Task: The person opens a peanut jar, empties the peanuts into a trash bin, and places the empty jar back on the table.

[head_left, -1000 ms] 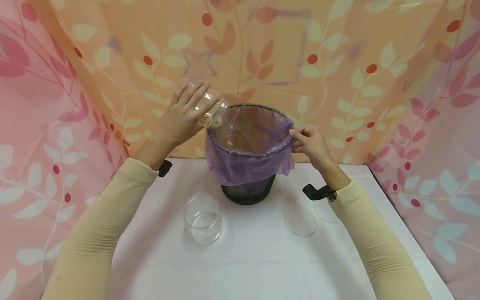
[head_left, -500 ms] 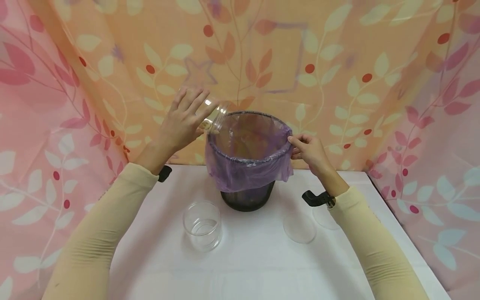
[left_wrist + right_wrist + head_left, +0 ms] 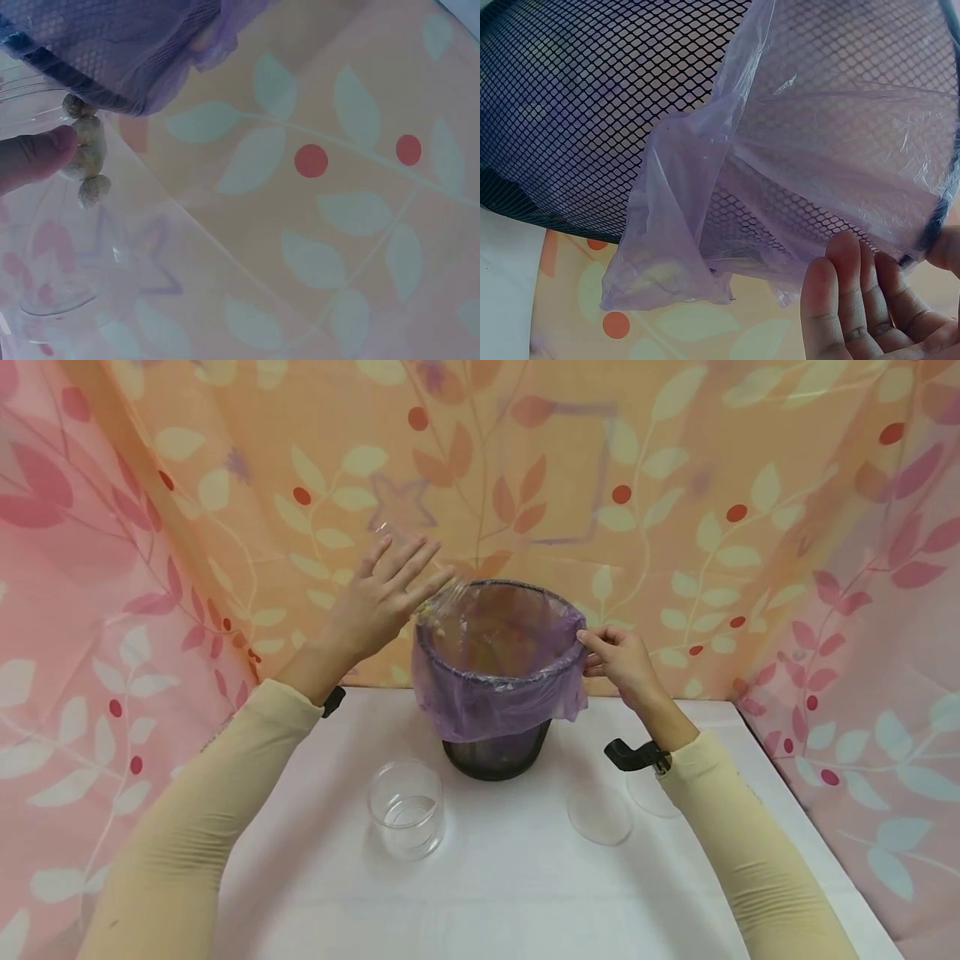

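Left hand [image 3: 378, 602] gripping my tilted clear jar [image 3: 60, 247] of peanuts [image 3: 86, 161] at frame centre, right hand [image 3: 618, 656] pinching thin purple liner [image 3: 495, 693] on black mesh bin [image 3: 497, 758]

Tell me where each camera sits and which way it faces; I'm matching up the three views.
Head: worn on the head, looks forward and down at the table; both sleeves, left hand and right hand show.
Left wrist: looks past a fingertip at the tilted clear jar and peanuts.
Right wrist: looks up the mesh bin; fingers pinch its purple liner.
All three views share the bin's lined rim.
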A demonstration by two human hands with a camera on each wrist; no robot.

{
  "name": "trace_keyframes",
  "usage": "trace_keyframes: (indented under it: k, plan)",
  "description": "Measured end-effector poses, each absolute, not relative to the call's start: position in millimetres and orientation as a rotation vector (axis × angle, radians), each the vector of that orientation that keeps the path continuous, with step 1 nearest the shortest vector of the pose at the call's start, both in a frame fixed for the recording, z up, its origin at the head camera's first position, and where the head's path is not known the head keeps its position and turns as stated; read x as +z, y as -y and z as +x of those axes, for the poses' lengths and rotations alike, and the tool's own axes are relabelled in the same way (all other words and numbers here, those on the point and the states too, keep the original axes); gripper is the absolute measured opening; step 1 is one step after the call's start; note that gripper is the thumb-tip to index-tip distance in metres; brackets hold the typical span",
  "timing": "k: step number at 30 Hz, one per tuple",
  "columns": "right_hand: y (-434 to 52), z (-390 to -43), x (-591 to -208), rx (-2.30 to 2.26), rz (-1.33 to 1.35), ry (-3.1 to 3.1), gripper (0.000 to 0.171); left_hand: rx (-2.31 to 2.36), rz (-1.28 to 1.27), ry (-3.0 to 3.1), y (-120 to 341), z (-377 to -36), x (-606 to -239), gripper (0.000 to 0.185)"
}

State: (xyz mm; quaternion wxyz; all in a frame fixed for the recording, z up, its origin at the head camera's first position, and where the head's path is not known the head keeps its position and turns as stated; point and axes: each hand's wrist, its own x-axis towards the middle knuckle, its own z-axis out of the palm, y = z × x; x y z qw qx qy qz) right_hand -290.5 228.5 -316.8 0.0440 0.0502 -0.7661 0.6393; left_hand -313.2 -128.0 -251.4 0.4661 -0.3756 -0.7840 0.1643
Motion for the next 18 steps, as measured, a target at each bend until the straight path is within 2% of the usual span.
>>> trace_keyframes:
  k: [7, 12, 18]
  plan:
    - [-228.8, -290.0, -317.0, 1.953, 0.146, 2.345, 0.018, 0.418, -0.905, 1.922, 130.9, -315.3, -255.1, 0.078]
    - [-228.6, -289.6, -315.5, 1.946, 0.146, 2.336, 0.02, 0.418, -0.936, 1.907, 128.9, -315.8, -254.7, 0.069]
    - [-228.8, -288.9, -314.4, 1.944, 0.143, 2.34, 0.022, 0.458, -0.966, 1.896, 127.3, -316.0, -255.1, 0.071]
